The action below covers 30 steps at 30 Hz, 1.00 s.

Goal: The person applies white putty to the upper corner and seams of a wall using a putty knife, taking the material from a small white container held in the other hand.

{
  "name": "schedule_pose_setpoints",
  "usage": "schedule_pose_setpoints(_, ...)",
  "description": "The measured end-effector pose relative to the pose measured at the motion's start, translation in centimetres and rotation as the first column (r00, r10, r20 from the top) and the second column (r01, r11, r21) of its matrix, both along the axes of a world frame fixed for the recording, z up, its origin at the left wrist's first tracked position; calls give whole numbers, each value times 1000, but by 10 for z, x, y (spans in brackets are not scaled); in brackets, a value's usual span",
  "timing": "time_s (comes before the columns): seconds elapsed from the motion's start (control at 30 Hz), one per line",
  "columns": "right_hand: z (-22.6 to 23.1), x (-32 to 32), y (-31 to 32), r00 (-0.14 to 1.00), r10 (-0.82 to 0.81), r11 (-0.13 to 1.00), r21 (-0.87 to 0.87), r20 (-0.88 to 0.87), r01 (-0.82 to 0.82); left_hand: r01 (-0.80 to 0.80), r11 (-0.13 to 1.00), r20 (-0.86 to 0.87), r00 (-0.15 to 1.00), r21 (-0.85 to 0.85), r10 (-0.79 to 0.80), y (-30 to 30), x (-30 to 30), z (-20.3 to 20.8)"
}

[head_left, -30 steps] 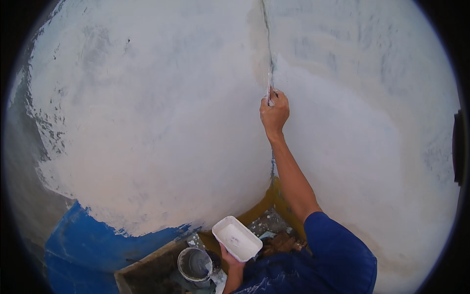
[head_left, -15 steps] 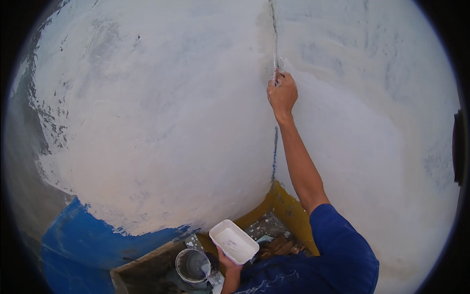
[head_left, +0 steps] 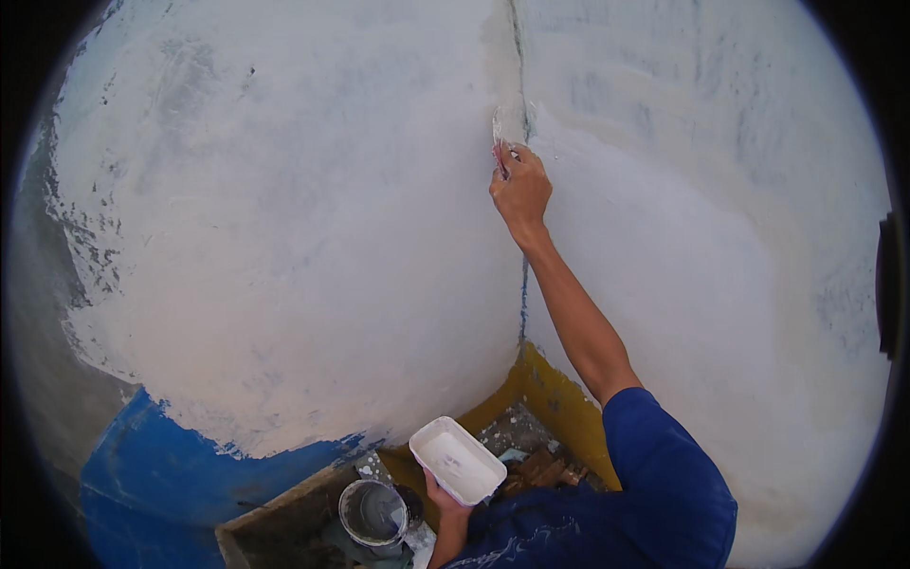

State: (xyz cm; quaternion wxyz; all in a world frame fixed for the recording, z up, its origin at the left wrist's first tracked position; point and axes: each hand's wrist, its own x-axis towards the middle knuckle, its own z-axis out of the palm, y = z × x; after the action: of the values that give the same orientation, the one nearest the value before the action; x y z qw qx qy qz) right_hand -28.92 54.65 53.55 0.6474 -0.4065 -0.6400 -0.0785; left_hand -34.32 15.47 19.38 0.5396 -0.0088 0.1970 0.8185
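Note:
My right hand [head_left: 522, 194] is raised to the corner where two white-coated walls meet, its fingers closed round a small putty knife [head_left: 500, 137] with a reddish handle. The white-smeared blade lies at the left wall [head_left: 313, 209], just beside the dark corner crack [head_left: 518, 57]. Low down, my left hand [head_left: 445, 498] grips a white rectangular tub [head_left: 427, 443] from its left side and below. White paste [head_left: 457, 462] coats the inside of the tub.
Left of the tub stands a bucket [head_left: 349, 512] with greyish contents, in front of a wooden box edge [head_left: 275, 507]. Blue paint [head_left: 152, 465] covers the lower left wall, yellow [head_left: 569, 408] the lower corner. Brown scraps [head_left: 550, 469] lie behind the tub. A dark object [head_left: 889, 284] is at the far right.
My right hand has moved left and slightly down, taking the putty knife from the corner crack onto the left wall. The tub sits slightly lower in view; the left hand still holds it.

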Motion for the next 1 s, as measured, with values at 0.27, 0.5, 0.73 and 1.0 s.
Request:
schedule_pose_setpoints(0.27,4,22,-10,940,252,961,-50,-229,-270,-28,1000,-64,998,10,29,-10,1,-1)
schedule_pose_setpoints(0.5,65,25,14,988,50,986,-152,-144,-72,-58,998,-36,998,17,58,-11,-2,1)
schedule_pose_setpoints(0.73,92,25,-13,966,171,970,-138,-191,-199,-70,998,-42,997,4,70,-10,-1,3)
schedule_pose_setpoints(1.0,112,4,-17,970,234,963,-123,-71,-242,-86,996,-36,996,2,86,-3,2,12)
